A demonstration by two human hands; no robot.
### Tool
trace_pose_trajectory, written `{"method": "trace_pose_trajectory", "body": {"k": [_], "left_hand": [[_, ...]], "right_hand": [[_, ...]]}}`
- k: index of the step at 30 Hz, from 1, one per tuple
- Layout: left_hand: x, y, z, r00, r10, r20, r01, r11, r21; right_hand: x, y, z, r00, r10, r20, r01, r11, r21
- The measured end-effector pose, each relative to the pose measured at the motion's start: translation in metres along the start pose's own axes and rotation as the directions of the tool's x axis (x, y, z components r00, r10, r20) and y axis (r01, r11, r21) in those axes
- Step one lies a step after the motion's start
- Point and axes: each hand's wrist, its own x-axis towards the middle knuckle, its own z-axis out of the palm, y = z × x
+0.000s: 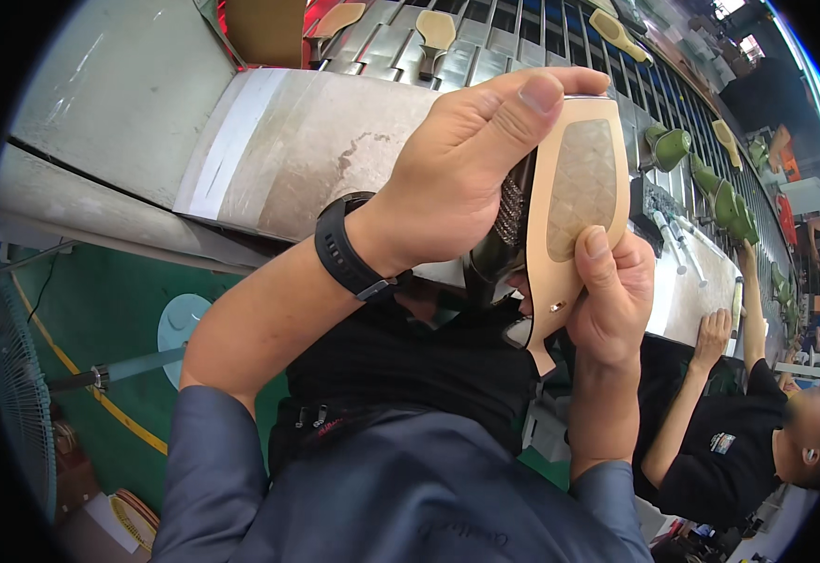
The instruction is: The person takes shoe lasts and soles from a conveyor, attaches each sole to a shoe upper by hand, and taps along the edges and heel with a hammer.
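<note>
The right hand (616,291) has its thumb pressed on the pale inset panel of the tan-soled shoe (560,235), with the other fingers curled behind the shoe's right edge, gripping it. The left hand (480,164) cups the shoe's upper end from the left: its thumb lies at the upper left corner and its index finger reaches along the top edge. The remaining left fingers are hidden, so how firmly they grip cannot be told. The shoe is held sole toward the wearer, its narrow end pointing down; a dark, glossy part with a glittering band shows on its left.

A black wristband (344,249) circles the left wrist, left of the shoe. Farther left lies a worn, pale work surface (306,141). Beyond the shoe runs a metal conveyor (490,38) bearing a tan paddle-shaped piece (436,30). Green shoes (729,206) stand to the shoe's right, and below them a co-worker's hand (713,336) rests flat.
</note>
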Motion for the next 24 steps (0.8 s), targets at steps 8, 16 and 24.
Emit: {"method": "trace_pose_trajectory", "body": {"k": [8, 16, 24], "left_hand": [[-0.004, -0.015, -0.004, 0.991, 0.137, 0.014, -0.136, 0.969, 0.206], [-0.011, -0.006, -0.004, 0.982, 0.145, 0.119, -0.173, 0.943, 0.284], [-0.048, 0.044, 0.009, 0.967, 0.009, -0.254, 0.041, 0.981, 0.192]], "right_hand": [[0.003, -0.008, -0.004, 0.999, 0.032, 0.011, -0.031, 0.999, -0.033], [-0.002, -0.012, -0.002, 0.999, 0.045, 0.024, -0.044, 0.998, -0.054], [-0.02, -0.002, 0.018, 0.966, -0.124, 0.228, 0.154, 0.981, -0.119]]}}
